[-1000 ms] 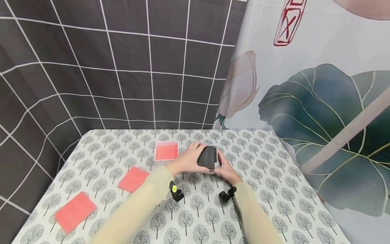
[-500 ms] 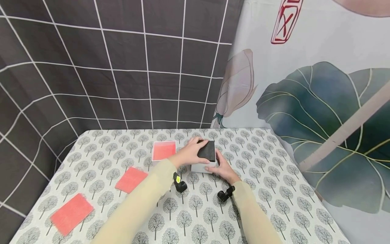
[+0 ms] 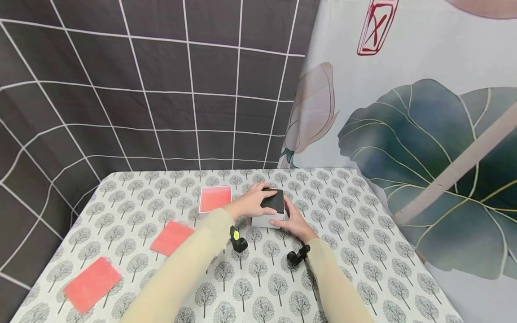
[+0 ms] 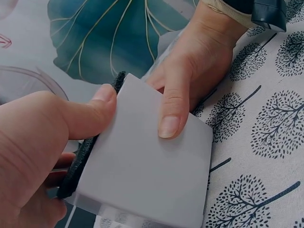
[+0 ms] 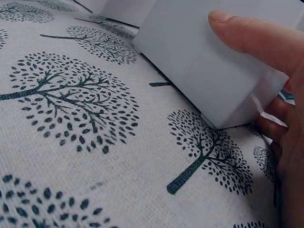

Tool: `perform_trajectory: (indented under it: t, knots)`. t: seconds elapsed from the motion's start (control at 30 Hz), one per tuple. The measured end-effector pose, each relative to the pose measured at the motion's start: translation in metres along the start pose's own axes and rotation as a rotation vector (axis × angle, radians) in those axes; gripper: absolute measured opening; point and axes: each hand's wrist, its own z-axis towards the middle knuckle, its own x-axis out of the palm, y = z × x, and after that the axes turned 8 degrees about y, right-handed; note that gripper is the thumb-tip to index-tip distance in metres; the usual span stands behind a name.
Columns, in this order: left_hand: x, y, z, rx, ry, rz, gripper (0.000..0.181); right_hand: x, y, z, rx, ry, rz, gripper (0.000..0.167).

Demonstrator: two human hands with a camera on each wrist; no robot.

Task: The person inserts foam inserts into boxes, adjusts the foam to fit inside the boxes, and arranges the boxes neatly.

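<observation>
A white box [image 3: 263,221] stands on the table right of centre, its mouth upward. At that mouth lies a black foam-like pad [image 3: 275,202], nearly level with the rim; in the left wrist view, the dark pad edge [image 4: 80,172] pokes out a little along it. My left hand [image 3: 253,202] holds the pad from the left, thumb at the near edge and fingers toward the far side. Gripping the box's right near corner is my right hand [image 3: 296,223], its thumb [image 5: 251,35] on the near wall and other fingers round the side. The box's inside is hidden.
To the left of it stands a second white box [image 3: 215,198] with a red sheet inside. Two red cloth-like squares, a nearer one [image 3: 92,284] and a farther one [image 3: 171,237], lie on the tree-print tablecloth [image 3: 258,264]. Hanging curtains border the table's back.
The black pad has gone from tilted above the box to lying nearly flat at its mouth. My left hand lowered with it, while the right hand stays on the box.
</observation>
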Motion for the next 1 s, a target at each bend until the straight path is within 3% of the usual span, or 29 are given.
perform_trajectory:
  t: [0.13, 0.4, 0.63, 1.0]
  knots:
    - [0.001, 0.000, -0.001, -0.003, 0.006, -0.032, 0.068, 0.001, 0.001, 0.000, 0.005, -0.010, -0.005, 0.089]
    - [-0.004, -0.007, -0.006, -0.013, -0.092, 0.000, 0.053, 0.001, 0.001, 0.000, 0.029, -0.015, -0.001, 0.090]
    - [-0.006, -0.019, 0.001, -0.068, 0.000, 0.149, 0.051, 0.001, 0.001, 0.000, 0.021, -0.004, 0.030, 0.089]
    - [-0.001, -0.024, 0.011, -0.114, 0.082, 0.235, 0.049, 0.000, 0.000, 0.000, 0.018, -0.013, 0.004, 0.090]
